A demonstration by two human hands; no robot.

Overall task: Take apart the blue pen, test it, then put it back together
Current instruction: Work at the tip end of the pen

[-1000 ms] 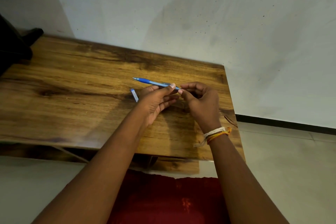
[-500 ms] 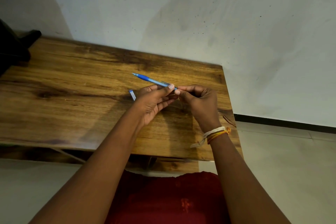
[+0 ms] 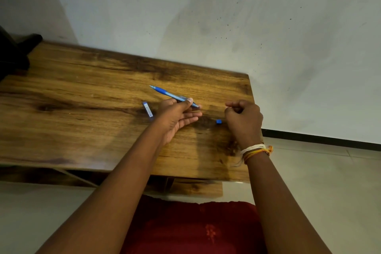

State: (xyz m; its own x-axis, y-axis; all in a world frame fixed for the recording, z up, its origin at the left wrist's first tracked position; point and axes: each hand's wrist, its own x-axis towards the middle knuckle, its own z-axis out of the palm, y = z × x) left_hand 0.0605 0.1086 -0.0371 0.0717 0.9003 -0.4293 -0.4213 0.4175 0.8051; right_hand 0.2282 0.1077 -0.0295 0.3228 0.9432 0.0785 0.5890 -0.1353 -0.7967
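Note:
My left hand (image 3: 177, 115) pinches the blue pen (image 3: 165, 92) near its rear end, the tip pointing up and to the left over the wooden table (image 3: 82, 109). My right hand (image 3: 244, 118) is off to the right with its fingers curled shut; something small may be pinched at its fingertips, too small to make out. A small blue cap piece (image 3: 219, 121) lies on the table between my hands. Left of my left hand lies a small clear-and-blue tube (image 3: 148, 109).
The table's right edge (image 3: 252, 109) runs just past my right hand, with tiled floor (image 3: 319, 181) beyond. A dark object (image 3: 14, 51) sits at the table's far left corner. A grey wall stands behind the table.
My hands were joined at the pen's rear end. Now my right hand has pulled away to the right, and a small blue cap piece lies on the table between them.

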